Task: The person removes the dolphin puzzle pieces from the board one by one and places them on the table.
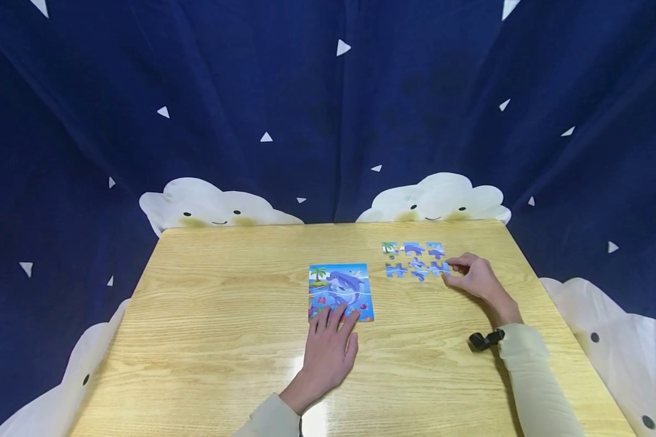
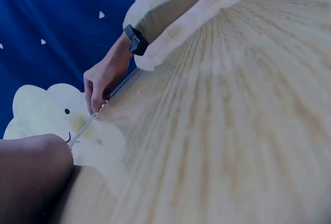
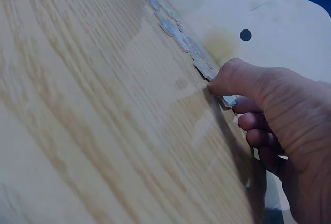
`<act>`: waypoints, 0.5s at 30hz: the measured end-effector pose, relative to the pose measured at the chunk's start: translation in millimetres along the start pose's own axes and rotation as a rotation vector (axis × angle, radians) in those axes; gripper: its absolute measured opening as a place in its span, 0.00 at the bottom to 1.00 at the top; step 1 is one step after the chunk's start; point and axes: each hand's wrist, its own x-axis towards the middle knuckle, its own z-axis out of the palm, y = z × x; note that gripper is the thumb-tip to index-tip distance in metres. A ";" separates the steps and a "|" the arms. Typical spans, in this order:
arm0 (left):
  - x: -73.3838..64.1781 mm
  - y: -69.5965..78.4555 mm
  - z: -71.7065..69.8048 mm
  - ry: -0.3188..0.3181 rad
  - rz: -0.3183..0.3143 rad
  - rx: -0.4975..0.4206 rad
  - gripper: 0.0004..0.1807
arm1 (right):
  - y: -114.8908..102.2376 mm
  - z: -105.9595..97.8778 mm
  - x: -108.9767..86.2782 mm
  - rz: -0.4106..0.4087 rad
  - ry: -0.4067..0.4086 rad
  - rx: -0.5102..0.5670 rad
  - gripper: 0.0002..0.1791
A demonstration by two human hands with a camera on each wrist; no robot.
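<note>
A square picture card (image 1: 341, 282) with a dolphin and a palm tree lies flat near the middle of the table. My left hand (image 1: 330, 352) rests with spread, straight fingers over its lower edge. To the right, my right hand (image 1: 474, 279) pinches a blue jigsaw puzzle piece (image 1: 438, 269) between thumb and fingers, at the right end of the lower row of pieces. In the right wrist view the thumb and forefinger sit around a piece's edge (image 3: 229, 100), close to the tabletop. The left wrist view shows the right hand (image 2: 106, 76) bent down to the table.
Several other puzzle pieces lie in two rows: an upper row with a dolphin piece (image 1: 413, 249) and a palm-tree piece (image 1: 389, 247), and a lower one with a blue piece (image 1: 396, 271). A dark blue curtain (image 1: 328, 109) with white clouds borders the wooden table (image 1: 224, 291).
</note>
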 end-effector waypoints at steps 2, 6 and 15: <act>0.0 -0.1 -0.3 0.007 0.003 0.003 0.26 | -1.1 0.0 0.5 0.016 -0.005 -0.001 0.19; 0.1 -0.3 -0.3 0.026 0.013 0.001 0.26 | -2.0 -0.2 0.5 0.030 -0.014 0.001 0.19; 0.0 -1.4 1.6 0.023 0.012 0.011 0.26 | -3.1 0.1 -1.5 0.050 -0.021 0.012 0.21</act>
